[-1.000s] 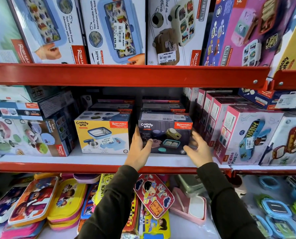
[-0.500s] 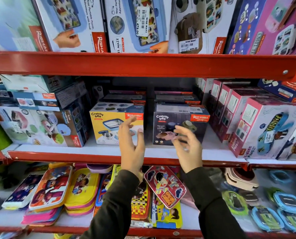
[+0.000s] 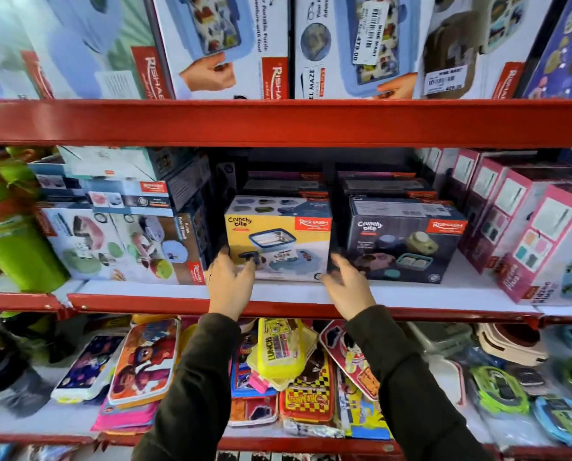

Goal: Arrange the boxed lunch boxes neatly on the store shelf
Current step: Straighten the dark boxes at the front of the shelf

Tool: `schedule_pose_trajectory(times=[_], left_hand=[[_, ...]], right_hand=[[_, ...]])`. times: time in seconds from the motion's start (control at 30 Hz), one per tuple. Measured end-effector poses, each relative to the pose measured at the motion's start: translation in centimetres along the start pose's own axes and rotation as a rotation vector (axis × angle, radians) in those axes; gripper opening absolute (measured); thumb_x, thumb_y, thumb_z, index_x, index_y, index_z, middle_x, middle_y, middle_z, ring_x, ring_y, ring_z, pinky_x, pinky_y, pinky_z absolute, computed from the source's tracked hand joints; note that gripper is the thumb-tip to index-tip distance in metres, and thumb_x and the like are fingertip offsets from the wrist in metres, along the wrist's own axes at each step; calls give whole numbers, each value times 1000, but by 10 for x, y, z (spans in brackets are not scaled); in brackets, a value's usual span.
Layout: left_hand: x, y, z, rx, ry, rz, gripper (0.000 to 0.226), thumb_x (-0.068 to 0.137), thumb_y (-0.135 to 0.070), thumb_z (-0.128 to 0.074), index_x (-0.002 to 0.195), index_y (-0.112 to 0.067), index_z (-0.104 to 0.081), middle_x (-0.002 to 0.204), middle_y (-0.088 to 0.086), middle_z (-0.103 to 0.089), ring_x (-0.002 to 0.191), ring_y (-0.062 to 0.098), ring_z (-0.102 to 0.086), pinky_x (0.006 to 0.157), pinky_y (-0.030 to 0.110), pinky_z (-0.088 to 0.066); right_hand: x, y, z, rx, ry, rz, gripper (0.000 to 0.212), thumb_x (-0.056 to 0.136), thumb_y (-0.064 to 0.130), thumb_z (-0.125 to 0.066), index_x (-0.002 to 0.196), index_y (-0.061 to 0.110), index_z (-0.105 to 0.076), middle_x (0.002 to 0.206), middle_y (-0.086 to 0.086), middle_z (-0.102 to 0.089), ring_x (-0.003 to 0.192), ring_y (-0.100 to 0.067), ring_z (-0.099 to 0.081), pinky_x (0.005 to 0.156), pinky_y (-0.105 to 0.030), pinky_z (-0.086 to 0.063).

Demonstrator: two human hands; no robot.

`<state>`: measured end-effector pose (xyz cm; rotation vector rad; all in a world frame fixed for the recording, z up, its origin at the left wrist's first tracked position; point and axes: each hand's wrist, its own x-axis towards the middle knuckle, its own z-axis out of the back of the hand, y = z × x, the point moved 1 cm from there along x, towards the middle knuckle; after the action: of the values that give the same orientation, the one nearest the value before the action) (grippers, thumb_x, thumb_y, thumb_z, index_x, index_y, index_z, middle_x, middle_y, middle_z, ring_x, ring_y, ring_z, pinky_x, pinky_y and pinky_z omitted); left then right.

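Note:
A yellow "Crunchy bite" lunch box carton (image 3: 278, 237) stands on the white middle shelf (image 3: 294, 292), front face outward. My left hand (image 3: 228, 281) is at its lower left corner, fingers spread, thumb on the front face. At the lower right corner is my right hand (image 3: 348, 287), with its fingertips in the gap beside the box. Neither hand is closed around it. Just to the right stands a dark "Crunchy bite" carton (image 3: 404, 241), apart from both hands. Similar cartons are stacked behind both.
Pink cartons (image 3: 524, 227) line the shelf's right end, and white-and-blue cartons (image 3: 118, 241) and green bottles (image 3: 15, 247) its left. A red shelf beam (image 3: 284, 123) runs close overhead, carrying large boxes. Loose lunch boxes and pouches (image 3: 278, 371) fill the shelf below.
Both hands let go of the dark carton, pulled back, then moved left to either side of the yellow carton. The camera came closer and shifted left.

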<state>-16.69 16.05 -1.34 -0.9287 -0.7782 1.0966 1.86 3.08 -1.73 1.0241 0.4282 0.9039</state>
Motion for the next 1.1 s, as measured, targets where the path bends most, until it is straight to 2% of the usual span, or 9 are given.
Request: schedule_pose_trajectory(times=[0.13,0.27,0.4,0.5,0.6,0.7,0.8,0.93,1.1], left_hand=[[-15,0,19,-38,47,-174,99,68,-60,-55,151,-7,-43,136,11,-51,129,25,-45,111,40,-38],[-19,0,37,38,111,-320,95,83,-23,-77,164,-14,-28,150,14,-40,145,20,-37,119,26,-24],[-13,3,52,-49,159,-402,91,86,-30,-75,165,-22,-31,148,8,-40,150,24,-43,130,42,-31],[-16,-6,63,-105,176,-436,96,79,-53,-71,163,-25,-34,149,1,-39,149,17,-44,129,38,-33],[-20,-17,68,-234,200,-408,84,79,-58,-73,154,-33,-43,156,-3,-51,147,12,-51,125,43,-43],[-22,-20,69,-292,239,-417,72,81,-51,-76,145,-40,-46,154,-8,-57,146,7,-53,122,33,-45],[-19,-14,67,-203,239,-497,82,86,-32,-78,157,-32,-38,157,-13,-50,147,-3,-48,122,19,-40],[-12,-6,61,-192,106,-465,72,89,-52,-70,154,-36,-44,147,-1,-57,141,18,-58,121,48,-47],[-13,-11,52,-241,-16,-443,42,98,-33,-73,133,-20,-55,127,-1,-73,120,12,-71,108,44,-58]], right_hand=[[-17,5,4,45,-82,64,78,81,17,-76,148,22,-37,150,-5,-42,137,-22,-42,118,-43,-35],[-28,11,7,54,-167,190,81,77,14,-80,144,31,-39,133,7,-39,125,-10,-41,111,-30,-33],[-30,18,14,106,-225,239,73,80,19,-79,141,32,-43,135,3,-47,123,-17,-52,106,-33,-45],[-30,25,18,157,-256,242,68,81,21,-79,139,31,-47,134,1,-59,114,-16,-60,90,-24,-52],[-29,35,23,254,-298,248,52,82,26,-77,130,23,-56,120,3,-70,105,-14,-66,84,-23,-53],[-29,47,24,388,-367,233,41,83,29,-76,119,16,-60,113,4,-73,100,-5,-70,87,-23,-57],[-30,53,24,428,-397,216,39,85,35,-73,117,15,-62,108,9,-73,93,-1,-71,90,-28,-59],[-30,49,23,431,-339,206,59,79,51,-70,131,26,-56,124,4,-69,107,-13,-68,93,-34,-56],[-29,42,14,298,-382,257,57,80,17,-80,129,27,-53,116,20,-61,107,-5,-63,89,-28,-56]])
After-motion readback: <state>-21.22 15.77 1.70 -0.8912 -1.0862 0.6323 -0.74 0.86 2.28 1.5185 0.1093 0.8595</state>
